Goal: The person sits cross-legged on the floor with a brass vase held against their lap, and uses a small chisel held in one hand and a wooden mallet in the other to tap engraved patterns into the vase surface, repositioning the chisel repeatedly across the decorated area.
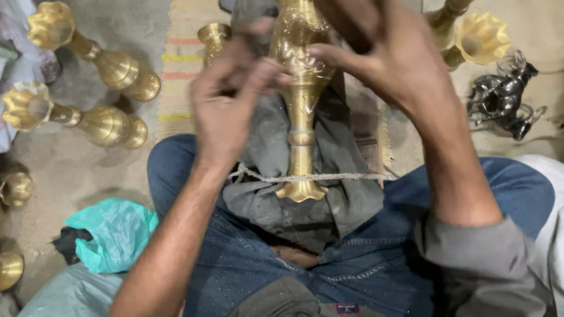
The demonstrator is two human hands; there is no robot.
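— What do we have across our lap?

— A grey cloth (332,173) spread over our jeans (252,258), and on it the tall brass vase (301,82), lying lengthwise away from us with its flared foot nearest us. A pale cord (343,173) runs across the cloth just by that foot.

— And our hands?

— Our left hand (227,107) comes in from the left, its fingers bunched together against the embossed belly of the vase. Our right hand (385,55) is raised over the upper part, fingers spread apart, one fingertip touching the belly; whether the palm grips anything we cannot tell.

— Around us?

— More brass vases (101,125) lie on the floor at left, two with scalloped mouths (482,38) at right, beside a dark shiny figurine (501,98). A crumpled teal bag (112,234) sits near our left knee.
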